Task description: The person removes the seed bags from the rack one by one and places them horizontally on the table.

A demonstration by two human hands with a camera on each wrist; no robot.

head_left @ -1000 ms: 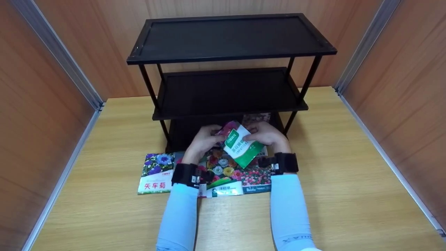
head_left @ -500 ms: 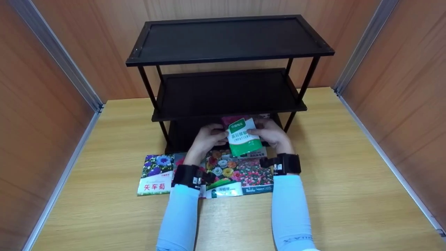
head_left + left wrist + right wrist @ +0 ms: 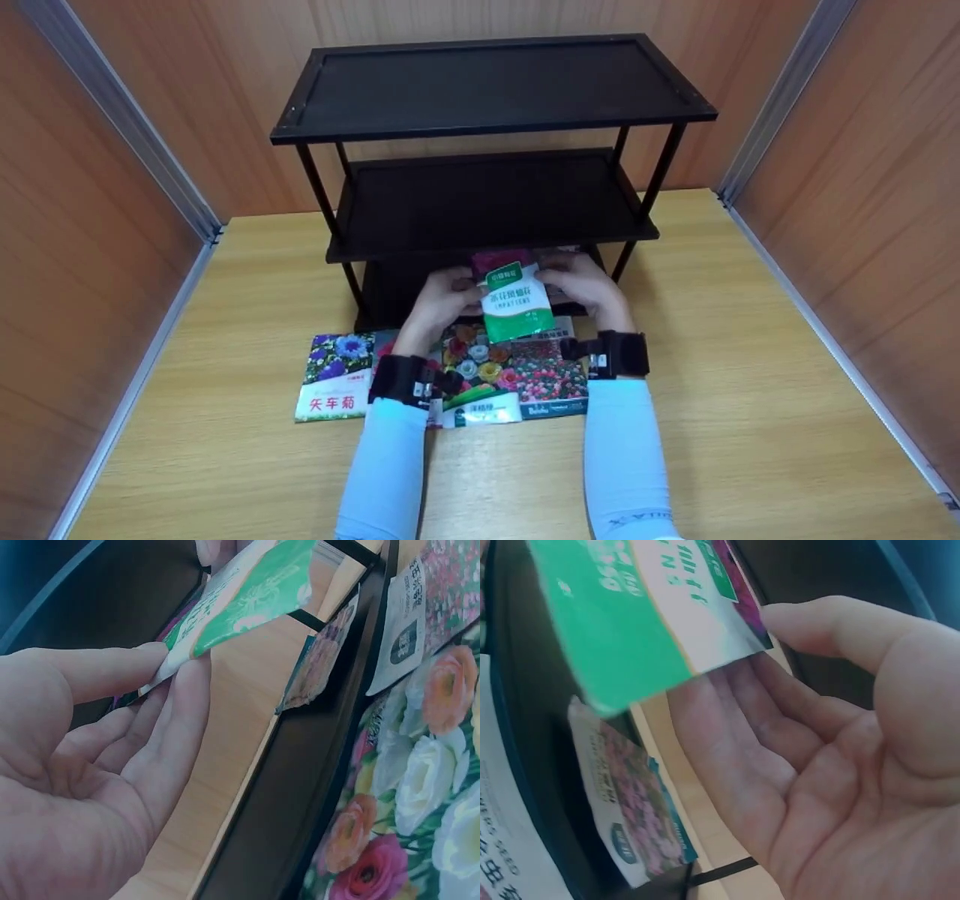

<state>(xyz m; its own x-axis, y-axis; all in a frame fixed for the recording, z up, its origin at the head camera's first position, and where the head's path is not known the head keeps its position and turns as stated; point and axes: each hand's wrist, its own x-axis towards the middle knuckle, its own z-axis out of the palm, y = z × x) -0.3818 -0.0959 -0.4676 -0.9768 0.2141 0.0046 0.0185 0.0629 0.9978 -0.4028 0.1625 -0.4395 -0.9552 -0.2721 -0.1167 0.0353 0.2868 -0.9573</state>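
A green and white seed packet [image 3: 517,307] with a purple-pink top is held up between my two hands, in front of the lowest shelf. My left hand [image 3: 442,300] pinches its left edge between thumb and fingers, as the left wrist view shows closely. On the other side, my right hand [image 3: 585,283] has its thumb at the packet's edge and its fingers behind it. Below lie several flower seed packets in a row: one with blue flowers [image 3: 334,375], one with mixed-colour blooms [image 3: 480,367], one with small pink flowers [image 3: 551,371]. My left wrist partly hides another.
A black three-tier rack [image 3: 495,90] stands against the wooden back wall. On its bottom shelf, to the right, leans another seed packet [image 3: 634,795] with pink flowers. Wooden walls [image 3: 862,187] close off both sides of the light wood table [image 3: 750,390].
The held packet has turned from a slant to nearly upright and shifted slightly left in the last half second. Both hands stay close to where they were.
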